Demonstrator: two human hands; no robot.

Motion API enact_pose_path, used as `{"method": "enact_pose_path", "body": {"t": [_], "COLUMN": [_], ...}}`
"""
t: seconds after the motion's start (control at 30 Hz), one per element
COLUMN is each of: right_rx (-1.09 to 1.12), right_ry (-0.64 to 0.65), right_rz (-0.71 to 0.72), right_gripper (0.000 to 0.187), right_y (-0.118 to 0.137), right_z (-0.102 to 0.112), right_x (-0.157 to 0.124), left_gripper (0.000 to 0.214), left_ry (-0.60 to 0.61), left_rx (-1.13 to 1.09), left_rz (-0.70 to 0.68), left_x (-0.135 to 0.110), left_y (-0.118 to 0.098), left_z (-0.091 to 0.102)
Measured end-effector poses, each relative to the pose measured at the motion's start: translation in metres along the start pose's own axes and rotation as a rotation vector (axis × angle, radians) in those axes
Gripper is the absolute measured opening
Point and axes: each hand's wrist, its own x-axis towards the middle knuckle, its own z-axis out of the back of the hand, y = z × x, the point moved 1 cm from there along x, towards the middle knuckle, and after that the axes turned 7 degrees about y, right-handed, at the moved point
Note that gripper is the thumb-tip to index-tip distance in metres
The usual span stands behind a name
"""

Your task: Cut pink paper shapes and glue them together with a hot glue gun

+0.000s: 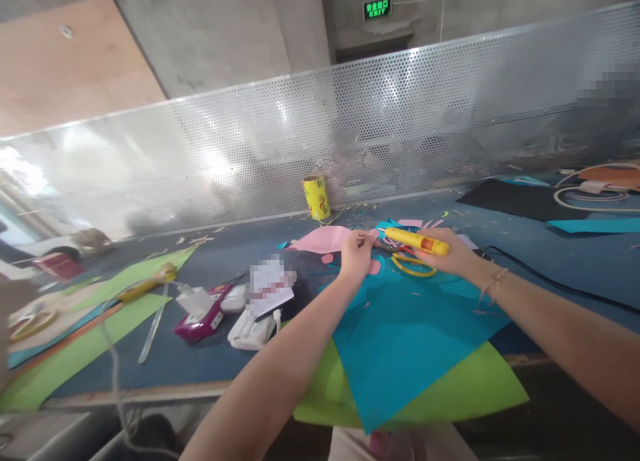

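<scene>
My left hand (356, 251) is closed, with finger and thumb pinched at the edge of small pink paper pieces. What it grips is too small and blurred to tell. My right hand (450, 244) is closed around a yellow pen-shaped tool (417, 240) with an orange window, its thin tip pointing left. Just below it are scissors (414, 266) with yellow handles, blades towards my left hand; whether my right fingers also hold them is hidden. A pink paper sheet (323, 240) lies beyond my left hand. Under my wrists spread a blue sheet (415, 341) and a green sheet (450, 398).
A yellow can (317, 198) stands by the perforated metal screen (240, 148). To the left are a purple power strip (200, 321), a white charger (250, 331), a phone (273, 288), green paper (115, 334) and another yellow corded tool (145, 286). A black cable (550, 278) runs right.
</scene>
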Motion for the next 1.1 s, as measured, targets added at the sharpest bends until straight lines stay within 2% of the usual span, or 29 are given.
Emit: {"method": "enact_pose_path", "body": {"t": [0.27,0.53,0.77,1.1], "right_rx": [-0.088,-0.13,-0.152,-0.081], "right_ry": [0.022,0.035,0.059,0.068], "right_rz": [0.02,0.002,0.021,-0.053], "right_gripper": [0.017,0.019,0.016,0.008], "right_y": [0.01,0.007,0.011,0.018], "right_z": [0.003,0.002,0.005,0.005], "right_x": [-0.001,0.0,0.0,0.001], "left_gripper": [0.01,0.009,0.01,0.016], "left_ry": [0.005,-0.001,0.003,-0.043], "left_rx": [0.046,0.052,0.034,0.025], "left_rz": [-0.026,-0.022,-0.014,-0.039], "left_x": [0.0,0.0,-0.001,-0.001], "left_y": [0.002,0.004,0.003,0.001], "left_z": [-0.001,-0.001,-0.001,0.0]}}
